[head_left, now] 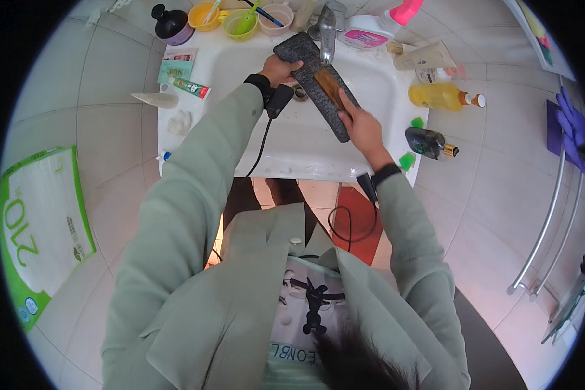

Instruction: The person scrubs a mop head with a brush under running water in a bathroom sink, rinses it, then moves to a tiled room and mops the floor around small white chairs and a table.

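Note:
A dark grey speckled rectangular slab (pixel 329 109), its material unclear, slants over the white washbasin (pixel 282 151), its upper end beside the metal faucet (pixel 327 36). My left hand (pixel 277 70) grips the slab's left edge near that end, thumb on top. In my right hand (pixel 363 127) is a brown brush, apparently wooden (pixel 327 85), lying against the slab's upper face below the spout. Its bristles are not visible. The drain (pixel 300 92) shows just left of the slab. Each wrist wears a black strap with a small cabled device.
Cups (pixel 239 24), a dark-capped jar (pixel 173 27) and a pink-capped bottle (pixel 365 33) line the back rim. A toothpaste tube (pixel 191 88) lies at left. Pump and dark bottles (pixel 434 96) stand or lie at right. A metal towel rail (pixel 541 229) is on the right wall.

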A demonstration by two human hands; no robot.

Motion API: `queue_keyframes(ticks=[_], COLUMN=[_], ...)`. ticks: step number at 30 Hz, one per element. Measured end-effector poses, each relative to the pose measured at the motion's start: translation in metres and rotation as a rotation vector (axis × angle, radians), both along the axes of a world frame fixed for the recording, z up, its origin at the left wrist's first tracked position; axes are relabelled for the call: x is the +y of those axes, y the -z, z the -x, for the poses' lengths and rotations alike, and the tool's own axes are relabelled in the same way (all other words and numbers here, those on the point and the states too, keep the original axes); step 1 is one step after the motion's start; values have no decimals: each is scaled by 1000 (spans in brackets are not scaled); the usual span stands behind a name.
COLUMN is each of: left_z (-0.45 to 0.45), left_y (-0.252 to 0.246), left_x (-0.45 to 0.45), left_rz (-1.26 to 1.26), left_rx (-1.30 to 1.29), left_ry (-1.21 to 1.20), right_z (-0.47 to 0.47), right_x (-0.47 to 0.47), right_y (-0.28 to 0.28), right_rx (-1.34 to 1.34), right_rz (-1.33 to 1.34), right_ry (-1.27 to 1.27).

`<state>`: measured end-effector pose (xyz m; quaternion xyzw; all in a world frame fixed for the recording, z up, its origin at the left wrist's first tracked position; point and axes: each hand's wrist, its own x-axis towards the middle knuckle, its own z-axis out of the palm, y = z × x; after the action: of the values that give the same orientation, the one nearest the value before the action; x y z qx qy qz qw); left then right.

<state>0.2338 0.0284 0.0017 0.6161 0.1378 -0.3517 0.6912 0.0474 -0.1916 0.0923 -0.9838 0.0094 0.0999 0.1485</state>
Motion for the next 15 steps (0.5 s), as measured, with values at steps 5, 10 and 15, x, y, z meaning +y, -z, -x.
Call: queue_keyframes(ticks=[5,10,15], left_z=[-2,3,6], left_y=[5,3,3], left_x=[3,-1,-1], left_rz=[62,108,55], left_rx=[8,-7,-31], left_ry=[41,-32,-49], right_z=[97,143,123], right_x=[-38,-51,-55], right_y=[-18,-49,-71], right_rx=[80,202,48], right_rz=[7,-5,-65], right_ry=[-13,57,-8])
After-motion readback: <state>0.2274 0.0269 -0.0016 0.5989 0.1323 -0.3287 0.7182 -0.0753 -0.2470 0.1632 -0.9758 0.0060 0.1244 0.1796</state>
